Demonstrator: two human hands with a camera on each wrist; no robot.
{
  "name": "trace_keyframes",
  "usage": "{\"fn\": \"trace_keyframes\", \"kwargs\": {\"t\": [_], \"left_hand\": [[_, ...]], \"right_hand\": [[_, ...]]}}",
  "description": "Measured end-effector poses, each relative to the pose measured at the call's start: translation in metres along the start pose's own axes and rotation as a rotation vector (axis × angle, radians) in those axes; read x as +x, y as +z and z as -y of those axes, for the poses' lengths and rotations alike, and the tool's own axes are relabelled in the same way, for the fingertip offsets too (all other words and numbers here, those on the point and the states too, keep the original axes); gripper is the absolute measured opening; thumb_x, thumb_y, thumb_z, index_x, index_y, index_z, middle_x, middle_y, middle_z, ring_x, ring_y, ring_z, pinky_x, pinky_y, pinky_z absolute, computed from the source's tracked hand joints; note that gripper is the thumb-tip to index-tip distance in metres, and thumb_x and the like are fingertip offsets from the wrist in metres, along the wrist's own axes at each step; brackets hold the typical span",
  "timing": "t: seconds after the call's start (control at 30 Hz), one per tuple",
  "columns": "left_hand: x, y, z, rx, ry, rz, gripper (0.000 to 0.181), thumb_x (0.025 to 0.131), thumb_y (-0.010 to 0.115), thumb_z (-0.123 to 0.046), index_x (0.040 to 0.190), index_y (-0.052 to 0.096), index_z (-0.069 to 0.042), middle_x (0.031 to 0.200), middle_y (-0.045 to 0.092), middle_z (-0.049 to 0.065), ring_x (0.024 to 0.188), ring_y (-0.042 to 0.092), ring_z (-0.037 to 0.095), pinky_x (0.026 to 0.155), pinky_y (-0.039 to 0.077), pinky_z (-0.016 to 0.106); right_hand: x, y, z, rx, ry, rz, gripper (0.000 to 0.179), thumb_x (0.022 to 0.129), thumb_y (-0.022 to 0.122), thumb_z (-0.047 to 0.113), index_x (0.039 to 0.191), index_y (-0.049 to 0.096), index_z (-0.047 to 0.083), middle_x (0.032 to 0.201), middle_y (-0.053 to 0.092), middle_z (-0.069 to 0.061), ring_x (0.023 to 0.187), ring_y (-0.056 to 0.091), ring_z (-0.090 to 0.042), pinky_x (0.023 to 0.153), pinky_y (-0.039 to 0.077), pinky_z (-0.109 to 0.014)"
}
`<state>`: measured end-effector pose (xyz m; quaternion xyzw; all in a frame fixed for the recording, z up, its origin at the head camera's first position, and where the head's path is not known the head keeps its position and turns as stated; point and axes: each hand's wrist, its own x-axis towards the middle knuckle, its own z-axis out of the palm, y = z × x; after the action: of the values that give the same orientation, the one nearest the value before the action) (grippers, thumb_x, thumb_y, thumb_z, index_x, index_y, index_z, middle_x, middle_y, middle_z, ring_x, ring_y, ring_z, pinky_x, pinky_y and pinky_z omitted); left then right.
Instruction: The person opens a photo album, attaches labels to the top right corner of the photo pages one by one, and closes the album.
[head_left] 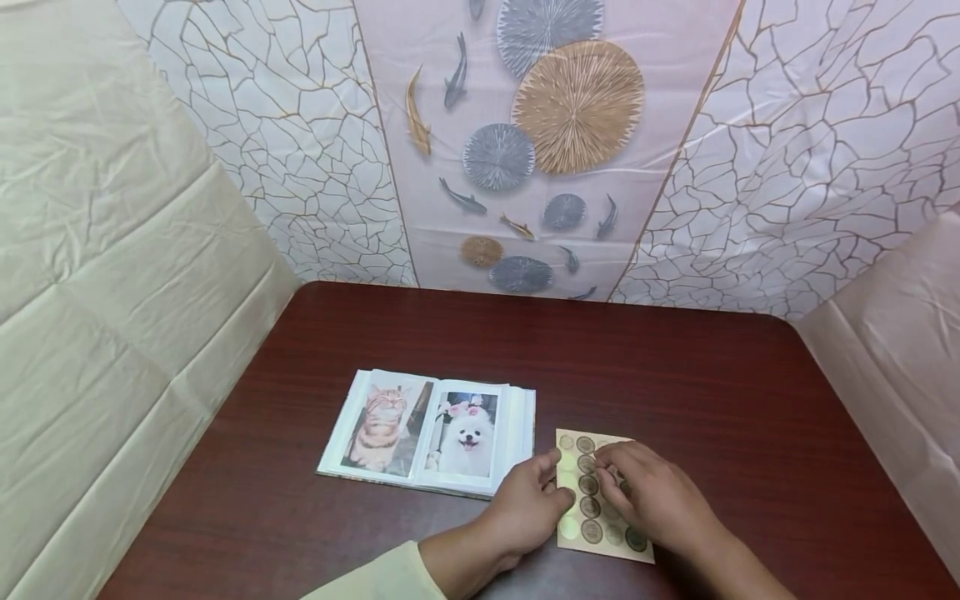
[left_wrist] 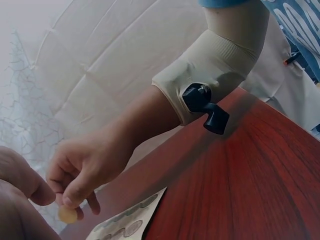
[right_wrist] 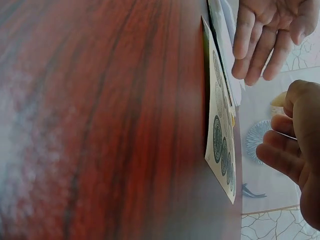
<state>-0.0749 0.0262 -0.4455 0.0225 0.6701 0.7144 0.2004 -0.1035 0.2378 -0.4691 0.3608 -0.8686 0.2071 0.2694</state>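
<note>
A cream sheet of round stickers (head_left: 591, 508) lies on the table, its brown printed circles set in columns. Several circles in its left column look pale and blank. My right hand (head_left: 652, 492) is over the sheet's right part and pinches a small round sticker (left_wrist: 67, 215) between thumb and finger; this yellowish disc (right_wrist: 278, 100) also shows in the right wrist view. At the sheet's left edge is my left hand (head_left: 525, 504), its fingers (right_wrist: 255, 45) loosely extended and holding nothing. Part of the sheet is hidden beneath the hands.
Left of the sheet, a photo album (head_left: 517, 425) lies open, with a cat photo (head_left: 384, 429) and a white dog photo (head_left: 465, 437) in its pages. The dark red table (head_left: 300, 533) is bordered by a patterned cloth backdrop (head_left: 330, 167) behind and pale cloth (head_left: 112, 333) at the sides.
</note>
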Motion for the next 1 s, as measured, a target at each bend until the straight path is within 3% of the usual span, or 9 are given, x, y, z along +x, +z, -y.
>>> {"fn": "trace_keyframes", "kwargs": {"t": [0.13, 0.33, 0.43, 0.57, 0.73, 0.9, 1.0], "left_hand": [[-0.007, -0.008, -0.002, 0.096, 0.044, 0.042, 0.056, 0.094, 0.061, -0.001, 0.146, 0.045, 0.012, 0.147, 0.050, 0.028, 0.138, 0.047, 0.038, 0.108, 0.045, 0.039], [-0.020, -0.031, -0.008, 0.236, 0.137, 0.105, 0.053, 0.096, 0.060, -0.006, 0.146, 0.049, 0.008, 0.146, 0.054, 0.021, 0.131, 0.055, 0.035, 0.102, 0.049, 0.029], [-0.026, -0.044, -0.012, 0.303, 0.166, 0.115, 0.051, 0.096, 0.061, -0.005, 0.145, 0.052, 0.004, 0.146, 0.055, 0.017, 0.125, 0.060, 0.034, 0.098, 0.051, 0.026], [-0.034, -0.064, -0.016, 0.396, 0.175, 0.095, 0.047, 0.097, 0.062, -0.009, 0.144, 0.056, -0.005, 0.142, 0.059, 0.017, 0.118, 0.065, 0.034, 0.094, 0.055, 0.033], [-0.041, -0.090, -0.020, 0.685, 0.229, 0.038, 0.046, 0.101, 0.061, -0.017, 0.145, 0.057, -0.009, 0.142, 0.060, 0.010, 0.124, 0.061, 0.031, 0.101, 0.051, 0.048], [-0.046, -0.112, -0.017, 0.999, 0.377, -0.011, 0.048, 0.099, 0.066, -0.022, 0.144, 0.058, -0.006, 0.144, 0.059, 0.008, 0.136, 0.051, 0.025, 0.110, 0.042, 0.049], [-0.048, -0.125, -0.011, 1.127, 0.455, -0.045, 0.050, 0.097, 0.069, -0.024, 0.143, 0.058, -0.006, 0.144, 0.058, 0.011, 0.139, 0.048, 0.030, 0.113, 0.038, 0.051]], "right_hand": [[0.000, 0.001, -0.002, -0.004, -0.007, -0.011, 0.017, 0.099, 0.058, 0.025, 0.098, 0.070, 0.014, 0.100, 0.072, 0.003, 0.087, 0.070, -0.015, 0.064, 0.057, -0.031], [0.000, 0.000, -0.003, -0.015, 0.002, -0.009, 0.016, 0.098, 0.058, 0.025, 0.097, 0.070, 0.014, 0.099, 0.072, 0.003, 0.088, 0.070, -0.016, 0.065, 0.058, -0.033], [0.000, 0.000, -0.002, -0.022, 0.011, -0.003, 0.017, 0.098, 0.058, 0.026, 0.097, 0.070, 0.014, 0.099, 0.072, 0.003, 0.088, 0.070, -0.016, 0.064, 0.058, -0.033], [0.000, -0.001, -0.002, -0.030, 0.022, 0.006, 0.016, 0.097, 0.059, 0.025, 0.097, 0.071, 0.013, 0.100, 0.073, 0.003, 0.088, 0.070, -0.016, 0.062, 0.058, -0.033], [-0.002, -0.002, -0.003, -0.037, 0.035, 0.017, 0.013, 0.094, 0.062, 0.023, 0.096, 0.071, 0.013, 0.099, 0.073, 0.003, 0.089, 0.070, -0.015, 0.063, 0.058, -0.033], [-0.003, -0.003, -0.004, -0.048, 0.044, 0.024, 0.012, 0.091, 0.064, 0.020, 0.096, 0.071, 0.012, 0.098, 0.073, 0.003, 0.088, 0.070, -0.015, 0.063, 0.058, -0.033], [-0.003, -0.003, -0.004, -0.049, 0.047, 0.029, 0.011, 0.089, 0.065, 0.019, 0.097, 0.071, 0.012, 0.098, 0.073, 0.003, 0.088, 0.070, -0.015, 0.063, 0.058, -0.033]]}}
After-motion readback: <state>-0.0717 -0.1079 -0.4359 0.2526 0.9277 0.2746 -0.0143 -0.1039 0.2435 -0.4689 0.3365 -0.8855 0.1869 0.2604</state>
